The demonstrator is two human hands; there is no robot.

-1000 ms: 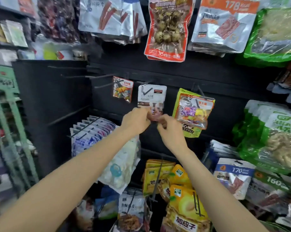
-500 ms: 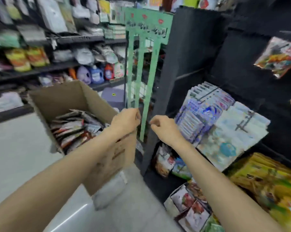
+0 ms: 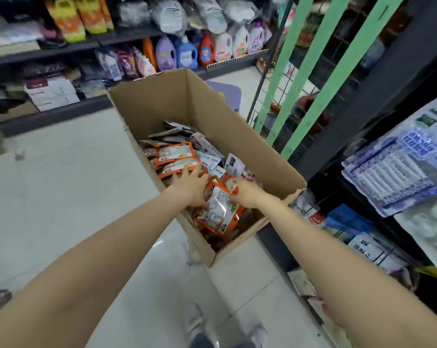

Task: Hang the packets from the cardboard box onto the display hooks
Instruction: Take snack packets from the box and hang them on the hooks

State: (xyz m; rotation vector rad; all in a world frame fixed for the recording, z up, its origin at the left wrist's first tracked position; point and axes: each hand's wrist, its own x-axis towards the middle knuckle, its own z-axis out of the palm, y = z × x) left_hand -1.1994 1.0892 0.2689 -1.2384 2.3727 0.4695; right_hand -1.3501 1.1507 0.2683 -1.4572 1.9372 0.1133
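**Packets being gathered from the box**

The picking-up step is judged to be in hand. Both arms are reached down into the cardboard box (image 3: 237, 126), which stands open on the pale floor (image 3: 61, 197) just beside the dark display rack (image 3: 378, 101). The left hand (image 3: 189, 187) is laid on the heap of orange packets (image 3: 173, 156), its fingers (image 3: 196, 170) spread and nearly straight, pressing rather than closing on anything. The right hand (image 3: 246, 192) is set against the upper edge of an orange-and-clear packet (image 3: 218, 204) that is tilted up between the two hands; its fingers are hidden behind the packet, so whether the packet is actually pinched cannot be told. More packets, some white and some dark, lie loose deeper in the box.

No display hooks can be made out in this view; only hanging blue-and-white goods (image 3: 398, 167) are seen at the right. For the next move, a firm hold on one packet or a small bundle would be needed, followed by a lift clear of the box wall and a turn towards the rack, with the hanging hole kept uppermost.
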